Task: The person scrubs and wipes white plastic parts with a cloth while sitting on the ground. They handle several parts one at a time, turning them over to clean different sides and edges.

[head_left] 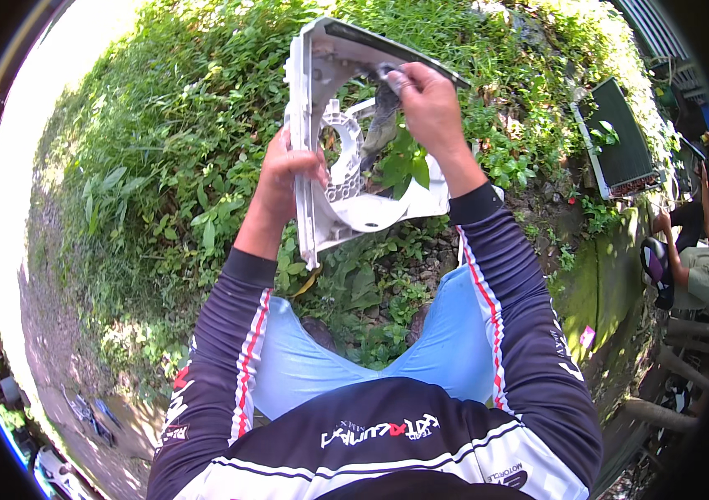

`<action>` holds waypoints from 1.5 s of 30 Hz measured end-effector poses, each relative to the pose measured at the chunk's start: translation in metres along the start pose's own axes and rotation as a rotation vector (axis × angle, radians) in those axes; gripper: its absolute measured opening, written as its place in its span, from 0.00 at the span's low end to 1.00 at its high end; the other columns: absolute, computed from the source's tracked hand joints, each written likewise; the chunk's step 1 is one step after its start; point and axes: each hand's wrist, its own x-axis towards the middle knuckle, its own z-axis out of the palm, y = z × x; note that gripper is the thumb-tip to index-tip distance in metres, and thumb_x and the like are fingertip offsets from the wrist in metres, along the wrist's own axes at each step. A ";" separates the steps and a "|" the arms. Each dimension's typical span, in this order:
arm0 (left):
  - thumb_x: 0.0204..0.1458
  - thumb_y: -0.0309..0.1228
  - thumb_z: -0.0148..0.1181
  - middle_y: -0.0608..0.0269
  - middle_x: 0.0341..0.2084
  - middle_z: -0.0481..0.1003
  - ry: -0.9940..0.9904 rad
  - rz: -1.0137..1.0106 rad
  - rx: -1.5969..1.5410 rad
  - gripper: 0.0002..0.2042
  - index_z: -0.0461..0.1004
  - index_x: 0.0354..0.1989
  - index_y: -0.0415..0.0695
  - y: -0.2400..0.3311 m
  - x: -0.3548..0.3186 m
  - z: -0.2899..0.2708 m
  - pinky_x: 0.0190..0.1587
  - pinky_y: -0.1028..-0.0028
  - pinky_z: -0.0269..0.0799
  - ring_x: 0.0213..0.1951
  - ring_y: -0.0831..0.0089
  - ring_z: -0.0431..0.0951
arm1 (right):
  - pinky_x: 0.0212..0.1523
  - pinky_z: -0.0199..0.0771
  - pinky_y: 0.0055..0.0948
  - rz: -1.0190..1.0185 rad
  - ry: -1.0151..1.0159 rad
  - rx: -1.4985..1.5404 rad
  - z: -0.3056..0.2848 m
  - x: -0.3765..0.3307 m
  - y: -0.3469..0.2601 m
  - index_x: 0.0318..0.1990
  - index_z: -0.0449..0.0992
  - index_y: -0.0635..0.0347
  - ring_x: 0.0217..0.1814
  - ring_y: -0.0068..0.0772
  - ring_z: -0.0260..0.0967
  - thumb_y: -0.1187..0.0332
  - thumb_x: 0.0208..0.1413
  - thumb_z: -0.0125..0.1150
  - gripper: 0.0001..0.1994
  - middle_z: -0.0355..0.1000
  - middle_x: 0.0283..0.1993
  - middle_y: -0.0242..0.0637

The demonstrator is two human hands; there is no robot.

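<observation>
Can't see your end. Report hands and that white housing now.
Left hand clamps white plastic fan housing by its edge. Right hand presses grey rag inside its round opening. Housing upright over green weeds; nothing blocking.

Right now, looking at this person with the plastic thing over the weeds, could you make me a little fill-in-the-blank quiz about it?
1. The left hand has its grip on the ____ edge of the white plastic fan housing with a round opening.
2. The right hand presses a crumpled grey ____ against the housing.
3. Behind the housing the ground is covered with green ____.
4. The person's sleeves are dark with red and ____ stripes.

Missing words: left; cloth; plants; white
</observation>
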 end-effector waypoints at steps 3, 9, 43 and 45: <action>0.52 0.29 0.61 0.58 0.27 0.75 0.132 0.083 -0.172 0.18 0.72 0.51 0.36 0.006 0.008 -0.017 0.39 0.60 0.81 0.29 0.67 0.79 | 0.30 0.71 0.18 0.156 -0.043 0.592 -0.004 -0.005 -0.016 0.47 0.82 0.63 0.31 0.12 0.72 0.69 0.75 0.60 0.08 0.80 0.37 0.27; 0.52 0.24 0.56 0.57 0.21 0.73 0.352 0.080 -0.368 0.02 0.70 0.32 0.41 0.015 0.023 -0.035 0.34 0.62 0.80 0.24 0.66 0.76 | 0.44 0.82 0.33 -0.014 -0.346 0.372 0.054 -0.064 -0.035 0.48 0.83 0.64 0.40 0.28 0.79 0.64 0.70 0.68 0.11 0.81 0.42 0.37; 0.57 0.26 0.60 0.61 0.23 0.73 0.319 0.062 -0.213 0.05 0.74 0.29 0.41 0.033 0.008 -0.069 0.30 0.64 0.80 0.25 0.70 0.77 | 0.51 0.82 0.32 0.145 -0.756 0.059 0.068 -0.062 -0.022 0.60 0.80 0.68 0.45 0.25 0.79 0.68 0.58 0.72 0.23 0.85 0.47 0.40; 0.57 0.25 0.60 0.61 0.23 0.73 0.363 0.075 -0.213 0.05 0.73 0.29 0.41 0.034 0.006 -0.073 0.30 0.64 0.80 0.24 0.71 0.77 | 0.55 0.80 0.35 0.069 -0.739 0.087 0.061 -0.065 -0.029 0.57 0.83 0.66 0.49 0.30 0.79 0.69 0.57 0.70 0.20 0.82 0.51 0.43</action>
